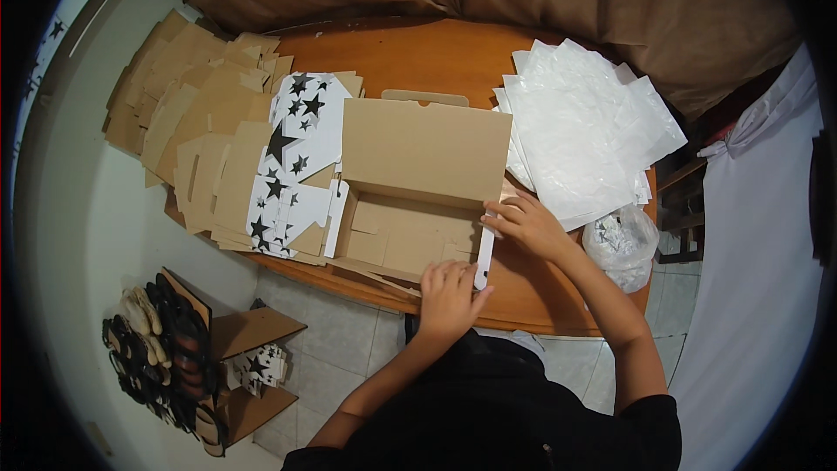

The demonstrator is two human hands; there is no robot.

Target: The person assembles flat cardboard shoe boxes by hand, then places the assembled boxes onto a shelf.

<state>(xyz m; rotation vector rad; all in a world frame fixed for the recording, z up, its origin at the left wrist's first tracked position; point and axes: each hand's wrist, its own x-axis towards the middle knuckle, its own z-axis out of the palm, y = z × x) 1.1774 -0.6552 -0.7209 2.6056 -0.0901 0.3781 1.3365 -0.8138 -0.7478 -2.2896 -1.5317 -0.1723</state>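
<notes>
A brown cardboard box (pixel 426 138) stands on the wooden table before me, its lid raised at the back and its inside showing. White side flaps run along its left and right ends. At the front right corner, my left hand (pixel 449 298) is closed over the front wall, fingers curled over the edge and thumb toward the right flap. My right hand (pixel 529 224) grips the right end wall, with fingertips over its top edge. Loose cardboard flaps lie on the box's floor.
Flat cardboard blanks (pixel 196 96) lie spread at the left, beside white star-printed cardboard (pixel 301 126). White plastic bags (pixel 584 135) are stacked at the right on the wooden table (pixel 401 57). A clear bag (pixel 621 244) lies near them. A shoe rack (pixel 248 331) stands lower left.
</notes>
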